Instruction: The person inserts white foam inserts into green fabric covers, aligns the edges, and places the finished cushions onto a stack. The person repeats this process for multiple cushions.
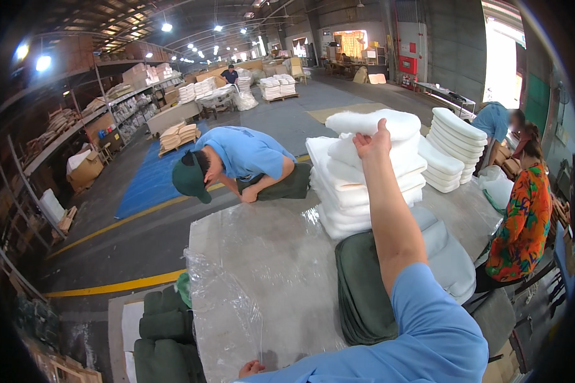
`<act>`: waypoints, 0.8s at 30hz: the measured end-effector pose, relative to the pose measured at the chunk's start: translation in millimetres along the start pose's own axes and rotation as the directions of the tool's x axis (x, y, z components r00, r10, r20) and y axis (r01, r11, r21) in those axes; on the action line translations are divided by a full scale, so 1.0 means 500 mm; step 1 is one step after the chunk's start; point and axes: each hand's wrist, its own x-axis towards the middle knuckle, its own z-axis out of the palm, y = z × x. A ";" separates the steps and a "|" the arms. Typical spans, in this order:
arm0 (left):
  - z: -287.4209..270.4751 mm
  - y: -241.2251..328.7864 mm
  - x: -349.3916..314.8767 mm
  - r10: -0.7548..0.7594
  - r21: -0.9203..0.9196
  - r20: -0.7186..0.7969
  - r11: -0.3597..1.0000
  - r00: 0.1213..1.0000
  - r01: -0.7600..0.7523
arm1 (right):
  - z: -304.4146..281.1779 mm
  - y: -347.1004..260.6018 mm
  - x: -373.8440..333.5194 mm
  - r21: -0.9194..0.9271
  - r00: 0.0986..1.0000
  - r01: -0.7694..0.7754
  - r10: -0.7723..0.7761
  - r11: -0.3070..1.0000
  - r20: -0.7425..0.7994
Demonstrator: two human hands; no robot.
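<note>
My right hand [374, 138] reaches out over the table with thumb raised and fingers apart, in front of the top white foam pad [390, 122]. It looks to be at the pad's near side, and I cannot tell whether it touches. That pad tops a stack of thick white padding sheets [345, 198]. Low in the view, my left hand [252, 368] rests near the plastic-covered table [268, 255], its visible fingers curled and nothing showing in them. Under my right arm lies a pile of dark green cushion covers [364, 293], beside light grey covers [444, 252].
Across the table a person in a green cap [193, 175] leans over a dark green piece [287, 185]. Curved white pads [453, 143] are piled at the right. Another person in an orange patterned shirt [524, 217] sits at right. Dark green cushions [166, 325] lie lower left.
</note>
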 end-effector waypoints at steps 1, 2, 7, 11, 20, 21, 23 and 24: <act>-0.001 -0.002 -0.003 -0.004 -0.004 -0.010 1.000 1.000 0.004 | 0.011 -0.002 0.001 0.015 1.000 -0.001 0.001 1.000 0.015; -0.002 -0.002 -0.004 -0.008 -0.002 -0.018 1.000 1.000 0.008 | 0.022 -0.004 0.005 -0.003 1.000 -0.017 0.017 1.000 -0.009; 0.002 -0.005 -0.010 -0.015 -0.006 -0.017 1.000 1.000 0.015 | 0.033 -0.014 0.037 -0.183 0.998 0.009 -0.019 0.983 -0.054; -0.009 -0.015 -0.011 -0.007 -0.017 -0.014 1.000 1.000 0.007 | 0.007 -0.015 0.045 -0.230 0.993 0.079 -0.096 0.970 -0.064; -0.060 -0.033 -0.006 0.030 -0.055 0.030 0.998 0.999 -0.028 | -0.157 -0.079 -0.122 -0.449 0.976 0.181 -0.103 0.875 0.193; -0.081 -0.037 -0.011 0.033 -0.074 0.008 0.997 0.999 -0.032 | -0.182 -0.052 -0.164 -0.492 0.971 0.179 -0.072 0.852 0.228; -0.109 -0.027 -0.022 0.040 -0.123 0.018 0.992 0.999 -0.037 | -0.248 -0.027 -0.253 -0.563 0.961 0.158 0.006 0.811 0.277; -0.120 -0.010 -0.013 0.023 -0.139 0.070 0.990 0.997 -0.013 | -0.277 -0.026 -0.287 -0.597 0.955 0.134 0.058 0.791 0.291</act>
